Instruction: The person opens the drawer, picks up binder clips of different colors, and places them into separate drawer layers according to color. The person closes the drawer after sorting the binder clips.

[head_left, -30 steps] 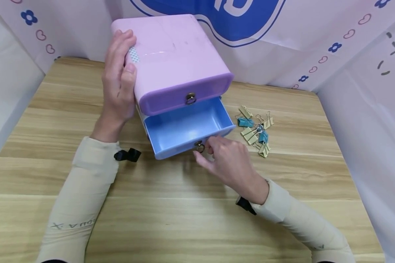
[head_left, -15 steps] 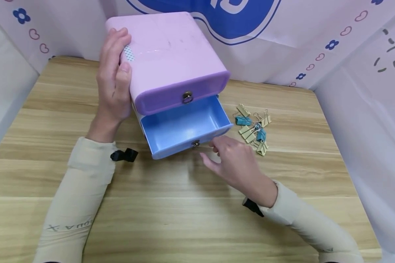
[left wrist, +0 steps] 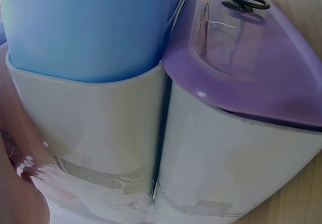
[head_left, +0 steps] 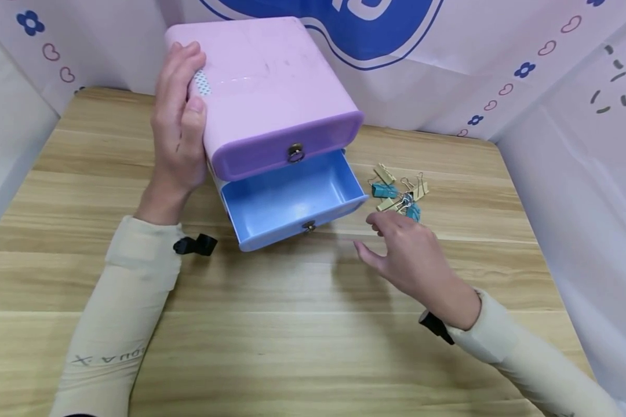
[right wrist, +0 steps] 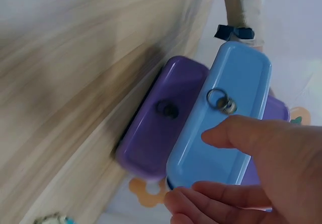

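Observation:
A small drawer cabinet (head_left: 261, 75) with a pink top stands tilted away to the back on the wooden table. Its blue drawer (head_left: 334, 213) is pulled well out below the purple top drawer (head_left: 323, 139), and nothing lies inside. My left hand (head_left: 179, 127) rests against the cabinet's left side, fingertips at the top edge. In front of the binder clips (head_left: 384, 191), my right hand (head_left: 414, 255) hovers with thumb and fingers apart, holding nothing. The right wrist view shows another purple drawer (right wrist: 156, 133) beside the blue one, with a ring pull on each front.
Several yellow and blue binder clips lie in a loose heap right of the cabinet, partly hidden by my right hand. A printed white cloth (head_left: 438, 98) hangs behind the wooden table (head_left: 271, 347), and white sheeting (head_left: 579, 191) borders the right side.
My right hand has let go of the blue drawer's ring pull and moved right, to the binder clips. The left hand stays on the cabinet; the drawer stays out.

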{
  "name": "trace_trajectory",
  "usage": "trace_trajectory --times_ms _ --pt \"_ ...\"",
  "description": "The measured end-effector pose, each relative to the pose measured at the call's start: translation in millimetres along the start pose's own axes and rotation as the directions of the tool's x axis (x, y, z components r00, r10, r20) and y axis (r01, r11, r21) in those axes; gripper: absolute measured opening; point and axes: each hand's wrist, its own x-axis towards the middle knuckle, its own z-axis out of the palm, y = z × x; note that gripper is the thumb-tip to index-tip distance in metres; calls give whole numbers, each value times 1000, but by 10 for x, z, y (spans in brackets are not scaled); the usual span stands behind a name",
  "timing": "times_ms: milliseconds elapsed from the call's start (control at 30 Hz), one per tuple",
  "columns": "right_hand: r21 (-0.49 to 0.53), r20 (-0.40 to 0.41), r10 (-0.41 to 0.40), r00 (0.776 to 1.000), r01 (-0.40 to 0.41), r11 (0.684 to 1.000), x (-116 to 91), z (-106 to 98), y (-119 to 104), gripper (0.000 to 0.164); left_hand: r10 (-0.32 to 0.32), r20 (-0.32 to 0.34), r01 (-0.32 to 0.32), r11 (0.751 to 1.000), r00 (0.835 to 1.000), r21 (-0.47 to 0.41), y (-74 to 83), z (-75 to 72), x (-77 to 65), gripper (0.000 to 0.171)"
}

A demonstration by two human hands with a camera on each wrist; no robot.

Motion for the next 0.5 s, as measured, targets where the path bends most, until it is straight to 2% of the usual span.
trace_trajectory --times_ms 200,500 --pt "-12 0 38 999 -38 999 -56 -24 223 48 2 1 -2 1000 1000 7 -3 -6 5 62" --pt "-27 27 122 992 -121 992 -142 -37 560 51 7 -4 -7 1000 1000 -6 -4 -1 -2 61"
